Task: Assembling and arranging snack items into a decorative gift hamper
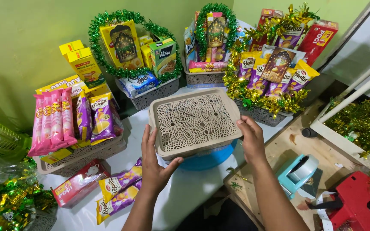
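While both grips clasp the upturned beige basket (195, 121), left hand (155, 164) and right hand (252, 139) hold its sides above the white counter (185, 192), near its front edge.

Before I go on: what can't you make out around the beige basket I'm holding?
Head view:
- Blue round object: mostly hidden beneath the upturned beige perforated plastic basket.
- Basket's inside: faces down, unseen.
- Left hand and right hand: palms pressed on the basket's sides, hidden.
- Red tool: cut by the bottom edge.

You face a plain green wall (31, 38); below it a white table (193, 192), a wooden board (287, 149) to its right.
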